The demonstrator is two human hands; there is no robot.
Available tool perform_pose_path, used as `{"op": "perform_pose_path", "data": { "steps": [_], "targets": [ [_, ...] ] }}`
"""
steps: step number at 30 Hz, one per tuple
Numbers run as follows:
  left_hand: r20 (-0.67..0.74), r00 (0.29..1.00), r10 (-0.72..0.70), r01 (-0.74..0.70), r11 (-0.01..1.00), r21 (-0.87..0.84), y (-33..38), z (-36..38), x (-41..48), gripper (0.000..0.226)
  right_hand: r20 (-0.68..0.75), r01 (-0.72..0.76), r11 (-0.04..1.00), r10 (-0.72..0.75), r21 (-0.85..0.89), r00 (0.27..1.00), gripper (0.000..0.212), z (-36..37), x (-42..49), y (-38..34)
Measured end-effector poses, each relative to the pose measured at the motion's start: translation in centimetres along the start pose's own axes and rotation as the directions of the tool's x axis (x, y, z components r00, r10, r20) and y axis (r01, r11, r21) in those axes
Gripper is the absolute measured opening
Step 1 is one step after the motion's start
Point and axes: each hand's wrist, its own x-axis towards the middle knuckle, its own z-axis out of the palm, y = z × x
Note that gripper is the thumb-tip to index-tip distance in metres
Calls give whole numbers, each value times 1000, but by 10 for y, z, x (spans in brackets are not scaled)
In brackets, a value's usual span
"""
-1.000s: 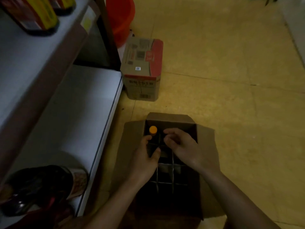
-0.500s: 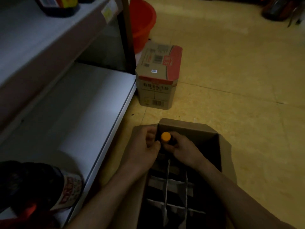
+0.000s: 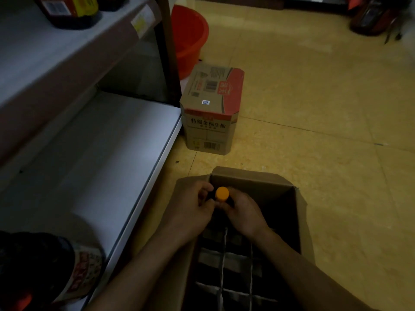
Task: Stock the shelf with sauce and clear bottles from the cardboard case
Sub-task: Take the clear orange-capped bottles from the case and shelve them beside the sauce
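The left hand (image 3: 190,206) and the right hand (image 3: 244,215) meet over one bottle (image 3: 222,199), fingers of both curled round its dark neck just under the orange cap (image 3: 222,193). The bottle stands upright in the far left corner of the open cardboard case (image 3: 253,177). Nearer the person, the case's card dividers (image 3: 224,254) form dark cells; what is in them cannot be told.

The case sits on the yellow floor (image 3: 314,108), just beside the lower shelf (image 3: 101,153). A dark sauce bottle (image 3: 56,265) lies on that shelf at its near end. Labelled bottles (image 3: 67,12) stand on the upper shelf (image 3: 45,55). Beyond the case stands a sealed box (image 3: 211,113), with a red bucket (image 3: 188,39) behind it.
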Motion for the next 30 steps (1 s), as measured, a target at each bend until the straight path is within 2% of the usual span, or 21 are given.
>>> {"op": "perform_pose_path", "data": {
  "steps": [4,11,17,20,23,26,30],
  "targets": [
    [18,1000,19,-19,999,38,-4,0,2,40,-64,37,999,-35,34,997,20,-22,-5,-9],
    [10,996,91,-91,993,69,-4,1,4,48,-212,128,984,-100,120,972,17,-55,-21,-35],
    [45,982,181,-181,983,7,-4,17,9,72,-415,215,950,-106,227,904,35,-80,-37,-61],
    [36,971,235,-236,970,54,3,25,6,66,-483,279,920,-119,275,867,20,-91,-42,-70],
    [61,976,209,-206,978,-43,8,35,1,66,-514,315,898,-122,306,849,17,-97,-47,-74],
    [95,980,175,-151,964,-217,-1,43,4,69,-528,319,899,-122,299,840,32,-97,-48,-73],
    [99,981,167,-130,944,-304,-8,45,4,68,-475,291,898,-108,331,873,42,-95,-46,-68]
  ]
}}
